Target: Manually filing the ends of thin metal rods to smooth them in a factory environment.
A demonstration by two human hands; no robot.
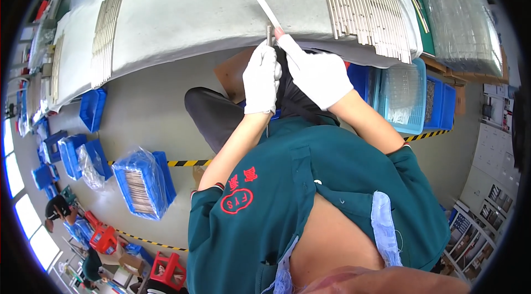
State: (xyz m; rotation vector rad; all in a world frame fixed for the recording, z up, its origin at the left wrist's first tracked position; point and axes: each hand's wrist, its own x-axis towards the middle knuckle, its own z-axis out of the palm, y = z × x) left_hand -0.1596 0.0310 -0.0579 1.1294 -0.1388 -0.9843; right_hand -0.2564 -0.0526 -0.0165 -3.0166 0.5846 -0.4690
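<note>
Both my hands wear white gloves. My left hand is closed around a thin metal rod held upright at the near edge of the white padded table. My right hand grips a flat white stick with a reddish handle end, and the stick slants up and left over the table edge, just above the rod's top. The two hands nearly touch. The rod's lower end pokes out below my left wrist.
Rows of metal rods lie on the table at far right and far left. Clear plastic trays stack at the right. Blue bins with bagged rods stand on the floor at left, another bin at right. Yellow-black tape marks the floor.
</note>
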